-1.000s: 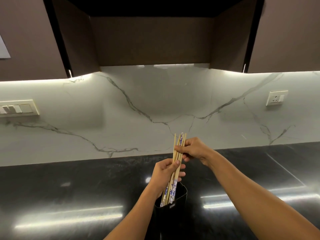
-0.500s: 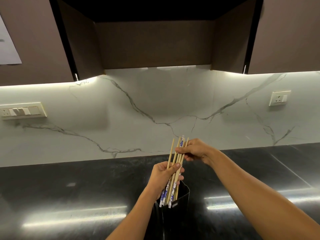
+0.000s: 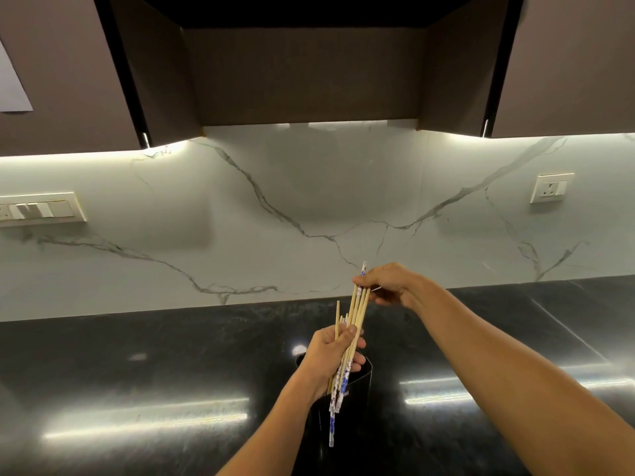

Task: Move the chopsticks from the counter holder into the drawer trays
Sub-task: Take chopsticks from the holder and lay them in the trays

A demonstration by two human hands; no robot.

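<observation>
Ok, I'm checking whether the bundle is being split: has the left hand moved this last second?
Yes. The left hand has dropped slightly in view, away from the counter's back edge, toward the black holder, gripping chopsticks.

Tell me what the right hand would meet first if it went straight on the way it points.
The right hand pinches the chopsticks near their tops, so those are first. Past them its line runs over the black countertop to the marble backsplash, apparently free, though depth is unclear.
</observation>
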